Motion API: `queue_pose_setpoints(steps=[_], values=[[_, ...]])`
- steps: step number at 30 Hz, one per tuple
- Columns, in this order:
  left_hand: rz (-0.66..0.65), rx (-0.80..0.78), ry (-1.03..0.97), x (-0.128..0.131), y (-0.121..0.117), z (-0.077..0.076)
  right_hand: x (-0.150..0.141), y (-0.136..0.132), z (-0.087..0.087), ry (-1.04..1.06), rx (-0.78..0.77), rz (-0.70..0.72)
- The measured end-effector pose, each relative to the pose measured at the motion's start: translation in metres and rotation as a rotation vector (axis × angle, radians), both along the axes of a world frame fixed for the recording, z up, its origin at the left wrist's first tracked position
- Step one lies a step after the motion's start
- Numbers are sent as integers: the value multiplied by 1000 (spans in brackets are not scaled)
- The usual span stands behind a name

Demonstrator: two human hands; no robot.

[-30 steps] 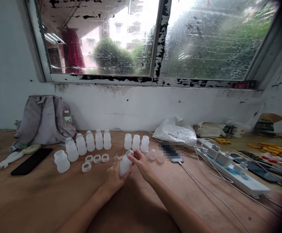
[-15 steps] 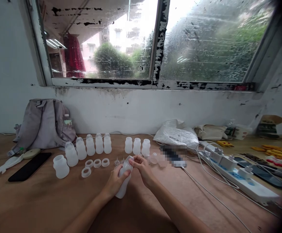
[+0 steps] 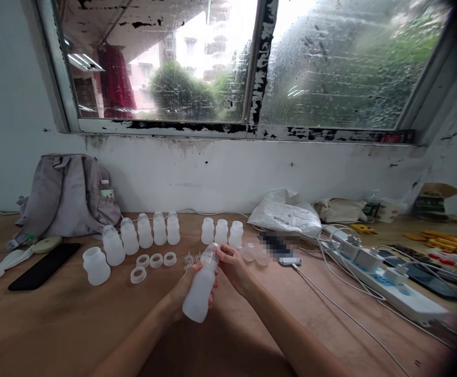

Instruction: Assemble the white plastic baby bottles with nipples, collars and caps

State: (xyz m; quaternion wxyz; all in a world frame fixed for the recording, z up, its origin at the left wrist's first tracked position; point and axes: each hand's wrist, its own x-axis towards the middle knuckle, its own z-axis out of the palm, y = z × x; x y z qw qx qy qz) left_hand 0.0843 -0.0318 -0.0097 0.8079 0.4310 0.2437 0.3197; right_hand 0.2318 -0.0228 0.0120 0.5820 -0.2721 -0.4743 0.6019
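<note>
My left hand (image 3: 183, 293) is wrapped round the body of a frosted white plastic bottle (image 3: 200, 290), tilted with its base toward me. My right hand (image 3: 232, 264) pinches the clear cap at the bottle's top (image 3: 211, 253). Behind them stand several capped bottles in a row (image 3: 145, 233) and three uncapped bottles (image 3: 220, 231). One wide open bottle (image 3: 96, 266) stands at the left. Several white screw rings (image 3: 155, 260) lie on the wooden table (image 3: 55, 324). Small clear nipples (image 3: 191, 258) and clear caps (image 3: 252, 253) lie close to my hands.
A grey backpack (image 3: 67, 196) leans on the wall at left, with a black phone (image 3: 43, 265) before it. A white plastic bag (image 3: 285, 217), a phone on a cable (image 3: 285, 251) and a power strip with chargers (image 3: 385, 285) lie at right. Yellow parts (image 3: 441, 241) sit far right.
The bottle has tilted further toward me and sits lower in my left hand, so more of its body shows. My right hand stays on its top.
</note>
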Motion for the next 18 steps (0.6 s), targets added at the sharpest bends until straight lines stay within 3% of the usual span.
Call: queue_pose_setpoints(steps=[8,13,16,18], values=[[-123,-147,-96,-9,15,-9,-4,2,-7,93,-27,33],[-251,-151,-79,-15,13,-15,16,14,-9,131,-32,-192],[-112,-121,-99,-15,10,-15,29,22,-11,-27,2,-390],[15,-116,-123,-14,10,-12,36,27,-12,-196,-2,-452]])
